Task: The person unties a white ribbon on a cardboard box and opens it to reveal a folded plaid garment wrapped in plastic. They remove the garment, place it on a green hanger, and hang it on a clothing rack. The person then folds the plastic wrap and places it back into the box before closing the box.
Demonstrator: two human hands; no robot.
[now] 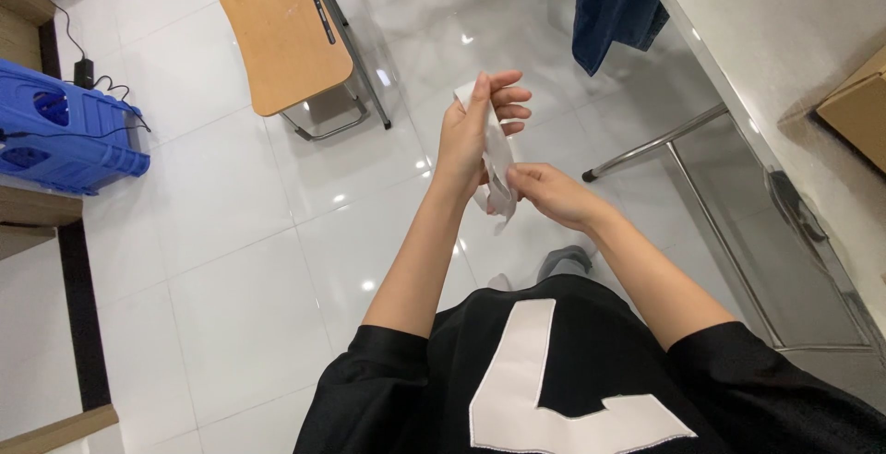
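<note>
My left hand (472,133) is raised in front of me with its fingers curled around the upper part of a white strip of paper or cloth (498,154). My right hand (546,191) pinches the lower part of the same strip, just below and to the right of the left hand. The strip's loose bottom end hangs down between both hands. I wear a black shirt with a white patch (554,389).
A wooden chair with a metal frame (286,34) stands ahead on the white tiled floor. A blue plastic crate (65,140) sits at the left. A grey table (794,57) runs along the right with a cardboard box (858,108); blue jeans (614,6) hang off it.
</note>
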